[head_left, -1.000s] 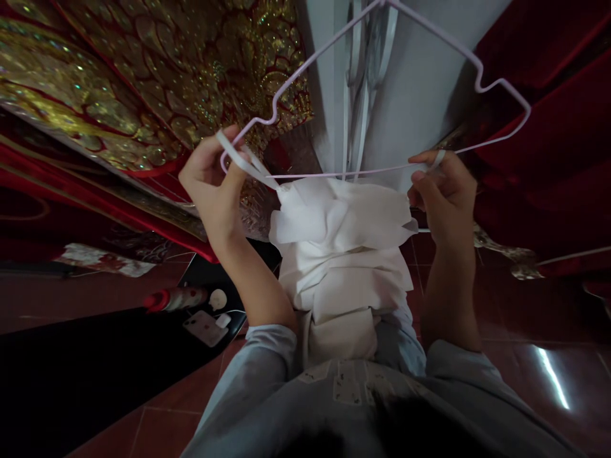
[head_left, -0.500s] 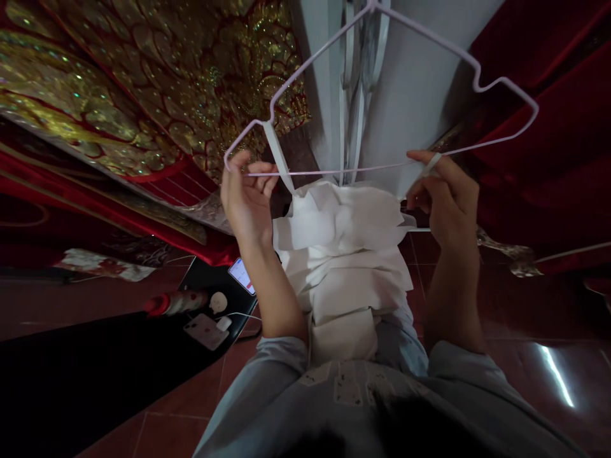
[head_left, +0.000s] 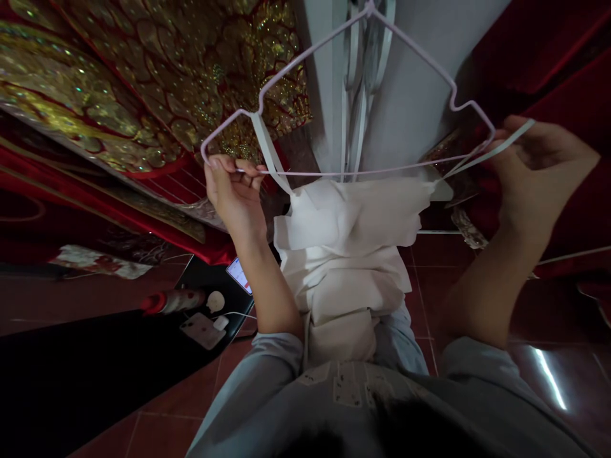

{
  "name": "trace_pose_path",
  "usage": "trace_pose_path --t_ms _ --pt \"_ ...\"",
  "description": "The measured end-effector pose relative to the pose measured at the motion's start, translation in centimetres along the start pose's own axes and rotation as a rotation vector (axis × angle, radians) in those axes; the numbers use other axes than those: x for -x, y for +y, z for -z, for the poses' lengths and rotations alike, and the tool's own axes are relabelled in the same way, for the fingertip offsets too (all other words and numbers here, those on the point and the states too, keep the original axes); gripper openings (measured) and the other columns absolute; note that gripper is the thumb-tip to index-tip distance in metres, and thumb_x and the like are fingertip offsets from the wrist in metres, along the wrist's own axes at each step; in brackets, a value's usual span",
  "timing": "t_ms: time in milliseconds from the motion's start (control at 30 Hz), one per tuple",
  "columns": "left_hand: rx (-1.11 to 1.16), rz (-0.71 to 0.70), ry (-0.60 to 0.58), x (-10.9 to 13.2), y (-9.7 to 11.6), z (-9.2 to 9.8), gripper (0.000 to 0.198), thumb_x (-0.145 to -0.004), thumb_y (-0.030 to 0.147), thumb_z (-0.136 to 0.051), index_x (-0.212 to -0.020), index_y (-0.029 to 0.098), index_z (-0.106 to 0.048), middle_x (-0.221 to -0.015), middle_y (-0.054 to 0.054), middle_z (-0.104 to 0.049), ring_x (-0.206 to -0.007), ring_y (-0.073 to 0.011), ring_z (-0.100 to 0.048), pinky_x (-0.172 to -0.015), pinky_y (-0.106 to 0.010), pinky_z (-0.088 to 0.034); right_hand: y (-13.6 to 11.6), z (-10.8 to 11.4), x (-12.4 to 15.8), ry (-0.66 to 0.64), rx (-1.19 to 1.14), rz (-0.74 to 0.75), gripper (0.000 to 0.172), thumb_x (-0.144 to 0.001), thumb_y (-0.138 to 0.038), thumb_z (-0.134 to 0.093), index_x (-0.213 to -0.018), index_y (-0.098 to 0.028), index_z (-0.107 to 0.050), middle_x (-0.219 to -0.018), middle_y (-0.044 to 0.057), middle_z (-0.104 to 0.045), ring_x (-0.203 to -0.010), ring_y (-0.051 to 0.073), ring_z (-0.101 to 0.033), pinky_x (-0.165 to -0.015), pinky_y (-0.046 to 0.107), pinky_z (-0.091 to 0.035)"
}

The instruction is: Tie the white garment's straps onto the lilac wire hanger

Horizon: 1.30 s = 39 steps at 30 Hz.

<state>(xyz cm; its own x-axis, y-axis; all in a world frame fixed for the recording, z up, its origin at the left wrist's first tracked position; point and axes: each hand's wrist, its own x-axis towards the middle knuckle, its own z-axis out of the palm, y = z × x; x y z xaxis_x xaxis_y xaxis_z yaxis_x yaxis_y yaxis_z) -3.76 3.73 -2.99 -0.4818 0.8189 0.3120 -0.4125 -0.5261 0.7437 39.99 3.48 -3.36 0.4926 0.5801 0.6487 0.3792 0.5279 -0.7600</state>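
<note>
A pale pink clothes hanger (head_left: 312,51) spans the upper middle of the head view. My left hand (head_left: 237,197) is closed around its lower left corner. One white strap (head_left: 268,147) of a white garment (head_left: 353,216) loops over the hanger's left notch. At the right end, my right hand (head_left: 537,162) has the other strap (head_left: 508,143) stretched outward over its fingers, close to the hanger's right corner. Whether those fingers also touch the hanger I cannot tell. The garment's bunched folds hang below the bar and rest over my lap.
Sequined gold and red garments (head_left: 157,83) hang at left, dark red cloth (head_left: 568,83) at right. A black table (head_left: 95,375) at lower left bears a red-capped bottle (head_left: 174,300), a phone (head_left: 205,331) and a lit phone (head_left: 239,275). Pale panels (head_left: 420,83) stand behind the hanger.
My right hand has moved outward to the right, pulling the strap from the lower bar toward the hanger's right end. The hanger has shifted left and its right side has drawn inward.
</note>
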Motion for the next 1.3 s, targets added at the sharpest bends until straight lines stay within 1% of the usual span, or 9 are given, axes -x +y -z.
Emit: trace_pose_path --t_ms 233,333,433,500,700,867,1000,1133,1300 --pt "-0.034 0.016 -0.047 -0.1 0.0 0.6 0.048 -0.135 0.043 -0.045 -0.091 0.026 -0.055 -0.077 0.000 -0.064 -0.077 -0.0197 -0.070 -0.087 -0.038 -0.060 -3.2 -4.3 -1.8 -0.305 0.132 0.102 0.060 -0.056 -0.007 -0.113 -0.107 -0.022 -0.085 -0.106 0.004 -0.081 -0.093 0.017 -0.070 -0.082 0.035 -0.058" --pt "-0.041 -0.009 -0.043 0.2 -0.2 0.5 0.045 -0.129 0.051 -0.061 -0.091 0.027 -0.056 -0.077 0.001 -0.064 -0.078 -0.0206 -0.071 -0.087 -0.038 -0.064 -2.8 -4.2 -1.7 -0.195 0.147 0.314 0.063 -0.062 -0.014 -0.112 -0.113 -0.025 -0.077 -0.111 0.002 -0.071 -0.096 0.018 -0.067 -0.081 0.035 -0.057" --pt "-0.014 -0.071 -0.060 0.3 -0.4 0.5 0.044 -0.126 0.050 -0.070 -0.091 0.027 -0.058 -0.079 0.001 -0.065 -0.076 -0.0188 -0.070 -0.086 -0.036 -0.065 -3.3 -3.8 0.1 -0.009 0.150 0.539 0.044 -0.082 -0.035 -0.103 -0.117 -0.028 -0.076 -0.112 0.003 -0.064 -0.101 0.021 -0.066 -0.088 0.039 -0.060" --pt "-0.003 -0.091 -0.083 0.3 -0.5 0.5 0.041 -0.128 0.046 -0.067 -0.092 0.026 -0.059 -0.080 0.001 -0.065 -0.076 -0.0179 -0.070 -0.088 -0.036 -0.064 -4.6 -4.0 2.3 -0.008 0.119 0.589 0.030 -0.096 -0.041 -0.090 -0.123 -0.030 -0.081 -0.112 0.005 -0.066 -0.099 0.022 -0.066 -0.090 0.042 -0.062" --pt "-0.016 -0.113 -0.104 1.0 -1.5 0.8 0.039 -0.119 0.057 -0.078 -0.098 0.027 -0.063 -0.086 0.001 -0.072 -0.085 -0.0202 -0.076 -0.094 -0.040 -0.065 -7.1 -6.5 9.8 -0.643 0.175 0.283 0.055 -0.101 -0.032 -0.077 -0.155 -0.038 -0.074 -0.150 0.009 -0.077 -0.105 0.027 -0.075 -0.087 0.049 -0.069" --pt "-0.143 -0.047 -0.114 3.2 -2.1 1.1 0.040 -0.105 0.066 -0.093 -0.106 0.028 -0.079 -0.106 -0.004 -0.082 -0.100 -0.0229 -0.078 -0.096 -0.041 -0.063 -4.8 -7.8 13.2 -0.569 0.121 0.201 0.056 -0.107 -0.036 -0.070 -0.163 -0.040 -0.066 -0.164 0.011 -0.069 -0.100 0.024 -0.072 -0.083 0.048 -0.070" --pt "-0.357 -0.017 -0.274 4.8 -0.6 1.0 0.038 -0.105 0.063 -0.096 -0.096 0.027 -0.086 -0.078 -0.001 -0.064 -0.070 -0.0184 -0.057 -0.068 -0.034 -0.044 -4.3 -8.3 14.1 -0.533 0.106 0.180 0.051 -0.111 -0.039 -0.065 -0.163 -0.039 -0.065 -0.166 0.013 -0.067 -0.095 0.023 -0.072 -0.081 0.048 -0.069" --pt "-0.356 0.160 -0.448 5.3 2.1 0.1 0.045 -0.101 0.070 -0.097 -0.097 0.026 -0.088 -0.065 0.002 -0.050 -0.054 -0.0152 -0.039 -0.054 -0.033 -0.027 -4.5 -8.5 14.1 -0.535 0.108 0.157 0.052 -0.109 -0.037 -0.066 -0.161 -0.038 -0.065 -0.166 0.014 -0.066 -0.109 0.028 -0.077 -0.081 0.049 -0.070" --pt "-0.225 0.182 -0.344 3.9 5.3 -1.3 0.041 -0.108 0.067 -0.089 -0.102 0.026 -0.085 -0.054 0.005 -0.033 -0.043 -0.0140 -0.032 -0.047 -0.032 -0.025 -4.4 -7.9 13.6 -0.519 0.120 0.166 0.051 -0.108 -0.037 -0.067 -0.158 -0.040 -0.068 -0.163 0.013 -0.069 -0.115 0.031 -0.078 -0.077 0.047 -0.068"
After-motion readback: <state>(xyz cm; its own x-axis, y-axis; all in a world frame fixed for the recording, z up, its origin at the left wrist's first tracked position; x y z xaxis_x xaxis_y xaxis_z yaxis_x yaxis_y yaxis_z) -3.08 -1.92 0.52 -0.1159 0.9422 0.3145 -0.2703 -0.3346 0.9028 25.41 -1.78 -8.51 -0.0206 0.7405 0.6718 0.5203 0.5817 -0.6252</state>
